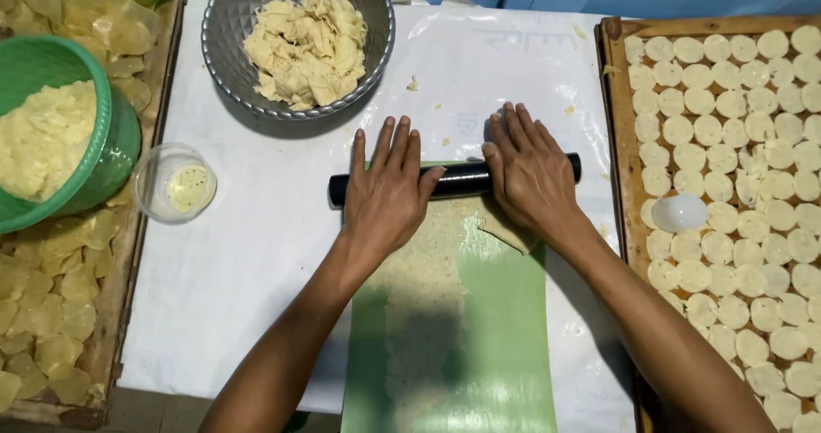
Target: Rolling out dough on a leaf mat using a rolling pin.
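While both hands, left hand [386, 195] and right hand [528, 176], are pressing flat and open on the black rolling pin [457, 179], it's sitting at the green sheet's [505, 330] far edge; white worktop [256, 253] lying bare left.

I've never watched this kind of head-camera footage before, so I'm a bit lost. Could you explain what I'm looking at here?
The camera sits on the person's head and looks down at their two bare hands. Both the left hand and the right hand press flat on a black cylindrical rolling pin, which lies across a thin pale sheet of dough on a green plastic mat. Around it: a grey metal bowl of dough scraps, a green plastic basket of dough, a small clear cup, and a wooden tray of round dough discs.
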